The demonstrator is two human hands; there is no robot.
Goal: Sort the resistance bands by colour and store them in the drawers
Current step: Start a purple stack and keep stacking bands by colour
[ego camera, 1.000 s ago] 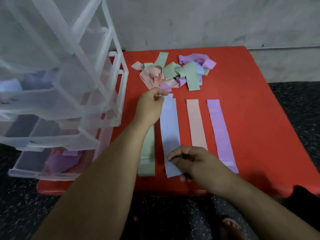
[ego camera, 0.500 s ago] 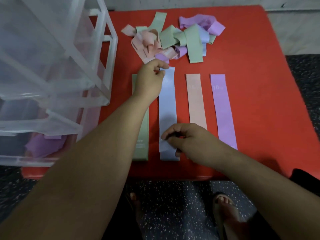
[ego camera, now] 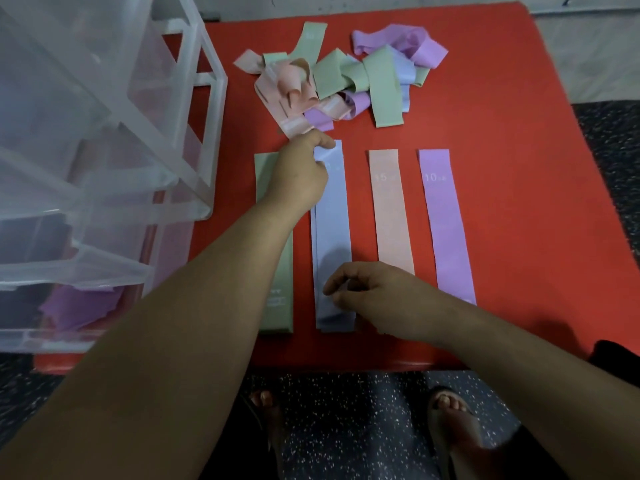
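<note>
Pinching opposite ends of one blue band (ego camera: pixel 332 230), left grip (ego camera: pixel 298 174) and right grip (ego camera: pixel 377 296); four flat bands (ego camera: pixel 391 216), one tangled pile (ego camera: pixel 346 81).

4 bands lie flat and straight in a row across the middle of the frame, side by side but apart: a green band (ego camera: pixel 280 306) at the left, partly hidden, then a blue band (ego camera: pixel 332 230), a peach band (ego camera: pixel 391 220) marked 15 and a purple band (ego camera: pixel 446 230) marked 10. At upper centre sits a tangled pile (ego camera: pixel 349 77) of green, peach, purple and blue bands. Clear plastic drawers (ego camera: pixel 86 133) fill the left; the lowest holds purple bands (ego camera: pixel 79 306).
</note>
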